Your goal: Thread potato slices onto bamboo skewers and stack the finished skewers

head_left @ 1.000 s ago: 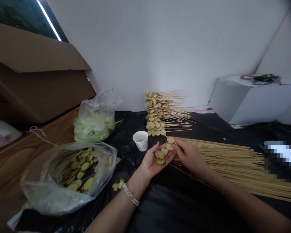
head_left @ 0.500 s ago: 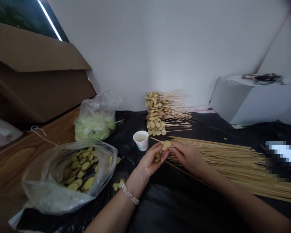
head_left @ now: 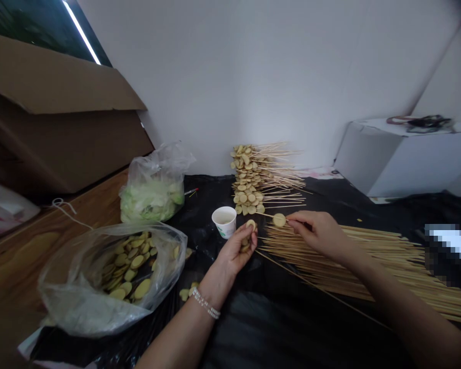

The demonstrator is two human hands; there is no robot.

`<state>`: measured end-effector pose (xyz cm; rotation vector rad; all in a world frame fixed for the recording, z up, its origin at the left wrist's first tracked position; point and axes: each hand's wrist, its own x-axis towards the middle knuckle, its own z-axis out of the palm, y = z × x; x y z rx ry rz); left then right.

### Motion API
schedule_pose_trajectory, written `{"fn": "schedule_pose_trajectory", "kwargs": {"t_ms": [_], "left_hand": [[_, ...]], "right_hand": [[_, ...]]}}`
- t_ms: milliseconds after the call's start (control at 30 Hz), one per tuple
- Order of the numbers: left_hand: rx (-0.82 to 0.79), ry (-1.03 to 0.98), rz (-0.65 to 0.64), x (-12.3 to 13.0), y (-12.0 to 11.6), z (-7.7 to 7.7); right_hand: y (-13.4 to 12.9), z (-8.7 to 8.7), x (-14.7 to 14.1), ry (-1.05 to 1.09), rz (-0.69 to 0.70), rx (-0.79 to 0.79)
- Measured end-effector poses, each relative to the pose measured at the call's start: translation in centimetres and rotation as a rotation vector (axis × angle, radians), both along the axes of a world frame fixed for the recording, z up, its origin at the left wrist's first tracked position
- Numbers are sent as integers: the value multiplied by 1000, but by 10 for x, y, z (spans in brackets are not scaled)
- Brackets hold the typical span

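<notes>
My left hand is closed around several potato slices, one of them pinched upright between thumb and fingers. To its right, my right hand pinches a thin wooden skewer that carries a potato slice close to the fingertips. The skewer's bare end points left, over the near edge of the finished skewers, which lie in a stack with slices on the left and sticks on the right. Below my right hand spreads a large heap of bare skewers.
A white paper cup stands left of my left hand. An open plastic bag of potato slices lies at the left, with a bag of pale green leaves behind it. Farther out are a cardboard box and a white box.
My right hand has moved right and slightly up with the skewer and its slice, away from my left hand. A slice now shows upright in my left fingertips.
</notes>
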<state>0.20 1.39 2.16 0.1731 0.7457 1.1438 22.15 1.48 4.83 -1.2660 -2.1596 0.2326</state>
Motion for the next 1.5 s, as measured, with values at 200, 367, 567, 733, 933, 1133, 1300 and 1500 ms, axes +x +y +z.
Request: {"fn": "schedule_pose_trajectory", "kwargs": {"t_ms": [200,367,567,733,933,1133,1300,1500], "left_hand": [[-25,14,14,-1,2,-1],[-54,-22,31,-1,2,-1],[-52,-19,33,-1,2,0],[-44,-20,32,-1,2,1],[-33,0,39,0,2,-1],[-27,81,49,1,3,-3],[0,121,33,2,3,-7],[56,234,99,5,3,-14]], "right_hand": [[1,4,10,-196,31,-32],[2,1,11,-209,27,-11],[2,0,11,-237,6,-1],[1,0,10,-225,-7,13],[0,0,9,-256,-25,15],[0,0,7,-269,-6,-2],[1,-3,5,-212,39,-20],[-1,-5,-1,-310,1,6]]}}
